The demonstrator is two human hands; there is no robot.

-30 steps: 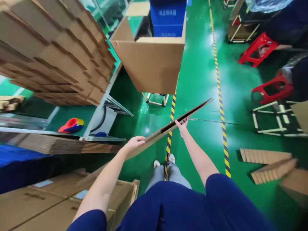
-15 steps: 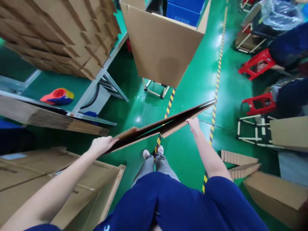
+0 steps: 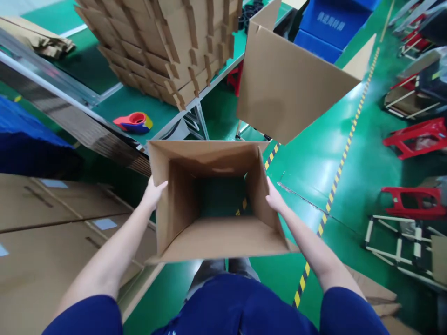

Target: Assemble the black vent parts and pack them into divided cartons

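Note:
A cardboard box (image 3: 223,239) is spread into a rectangular tube in front of my body, and the green floor shows through it. My left hand (image 3: 152,195) grips its left wall, with the thumb over the upper edge. On the opposite side my right hand (image 3: 274,195) holds the right wall from outside, its fingers partly hidden behind the cardboard. Beyond the held box stands another open cardboard box (image 3: 293,86) on a pipe frame, with blue bins (image 3: 324,28) behind its front wall.
A tape dispenser (image 3: 134,123) lies on the green-topped table (image 3: 117,104) beside stacked cardboard partitions (image 3: 167,51). Large cartons (image 3: 70,265) stand at lower left. Red stools (image 3: 414,202) and a pipe frame (image 3: 398,242) line the right. Striped tape (image 3: 335,181) runs along the floor.
The held cardboard has gone from nearly flat to an opened rectangular tube. My hands have come closer together at its two sides, and the view has shifted left.

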